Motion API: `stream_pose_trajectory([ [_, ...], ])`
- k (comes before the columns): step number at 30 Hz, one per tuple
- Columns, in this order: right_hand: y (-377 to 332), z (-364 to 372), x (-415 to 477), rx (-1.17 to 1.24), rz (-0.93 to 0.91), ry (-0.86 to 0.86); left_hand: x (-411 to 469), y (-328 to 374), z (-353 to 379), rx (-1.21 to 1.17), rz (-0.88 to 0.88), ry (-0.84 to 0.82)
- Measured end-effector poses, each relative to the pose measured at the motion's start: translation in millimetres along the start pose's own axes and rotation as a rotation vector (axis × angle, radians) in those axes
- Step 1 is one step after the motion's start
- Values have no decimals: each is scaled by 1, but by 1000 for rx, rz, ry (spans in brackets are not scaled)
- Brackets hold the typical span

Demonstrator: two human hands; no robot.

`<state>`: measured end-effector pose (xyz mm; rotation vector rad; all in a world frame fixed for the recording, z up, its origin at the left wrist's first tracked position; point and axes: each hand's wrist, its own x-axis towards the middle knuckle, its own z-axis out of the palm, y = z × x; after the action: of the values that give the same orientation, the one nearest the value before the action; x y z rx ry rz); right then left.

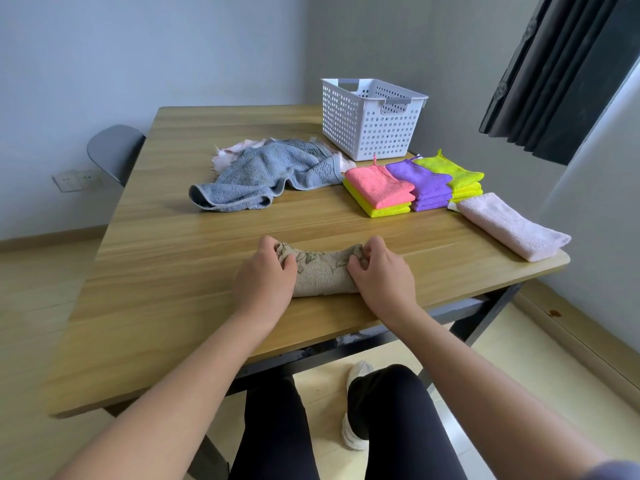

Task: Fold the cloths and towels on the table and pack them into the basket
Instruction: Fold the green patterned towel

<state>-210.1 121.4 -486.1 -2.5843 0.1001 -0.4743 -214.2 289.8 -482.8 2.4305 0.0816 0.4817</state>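
A beige patterned towel (322,271) lies folded into a thick bundle near the front of the wooden table (173,271). My left hand (265,275) grips its left end and my right hand (379,271) grips its right end, fingers curled over the top. A crumpled blue-grey towel (259,174) lies further back, over a pale pink cloth (232,152). Folded cloths sit in stacks at the right: pink on yellow (379,190), purple (420,183), lime (453,176). A folded pale pink towel (512,225) rests at the right edge. The white perforated basket (370,123) stands at the back.
A grey chair (114,150) stands beyond the table's left side. A dark curtain (561,74) hangs at the right. My legs and a white shoe (356,434) are under the table's near edge. Wall sockets (76,180) sit low on the left wall.
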Motion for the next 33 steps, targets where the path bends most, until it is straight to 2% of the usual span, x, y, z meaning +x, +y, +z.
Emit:
stream_pose_trajectory([
  [6,2,7,2,-22,-50,-25,-3,-9,4,295,156,45],
  [9,1,6,8,-162,-102,13,1,-12,5,446,357,122],
  [11,3,5,11,-314,-271,49,1,-14,5,465,569,52],
  [13,4,5,14,-334,-574,31,2,-21,4,464,743,-3],
  [15,12,7,16,-326,-792,-126,-1,-26,-5,510,758,-164],
  [17,18,-1,17,-292,-781,-380,-4,-27,-18,633,658,-415],
  [18,22,-6,17,-272,-744,-479,-5,-28,-21,682,635,-485],
  [19,24,-11,17,-273,-729,-541,-5,-27,-20,708,636,-506],
  [22,26,-17,13,-320,-761,-569,0,-17,-19,714,678,-471],
  [25,20,-23,8,-216,-681,-481,13,-8,-20,662,761,-434],
  [28,27,-26,8,-154,-610,-348,22,8,-22,632,762,-426],
  [33,60,-47,12,199,-441,-163,32,39,-4,582,764,-478],
])
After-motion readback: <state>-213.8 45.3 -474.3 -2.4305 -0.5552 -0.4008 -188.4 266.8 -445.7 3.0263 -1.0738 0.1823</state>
